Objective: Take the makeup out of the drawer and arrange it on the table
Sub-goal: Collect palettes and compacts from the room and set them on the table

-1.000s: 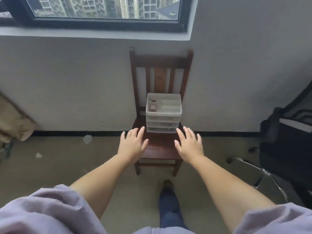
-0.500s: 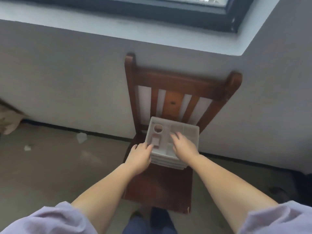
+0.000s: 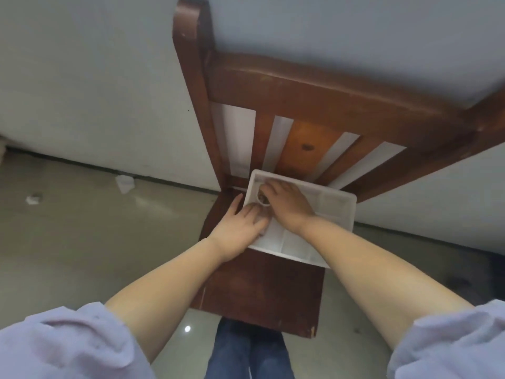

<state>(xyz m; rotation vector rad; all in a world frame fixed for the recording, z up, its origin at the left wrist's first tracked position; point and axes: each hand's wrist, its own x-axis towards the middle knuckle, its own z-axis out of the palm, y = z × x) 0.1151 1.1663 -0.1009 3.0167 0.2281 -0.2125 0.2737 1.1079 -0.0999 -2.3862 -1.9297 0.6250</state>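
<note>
1. Head view showed our left hand (image 3: 240, 228) and our right hand (image 3: 287, 207) both down in the top tray of a small white plastic organiser (image 3: 336, 214) that stood at the back of a wooden chair (image 3: 262, 291) seat.
2. The right hand lay over a round compartment at the tray's far left corner, fingers curled down towards a small dark thing there; blur kept us from telling whether it was gripped.
3. The left hand rested on the tray's near left edge; we could not tell if it held anything.
4. We judged the step as reaching for the first makeup item.
5. Next came a firm pinch, a straight lift, then a carry to a desk, none in view.
</note>
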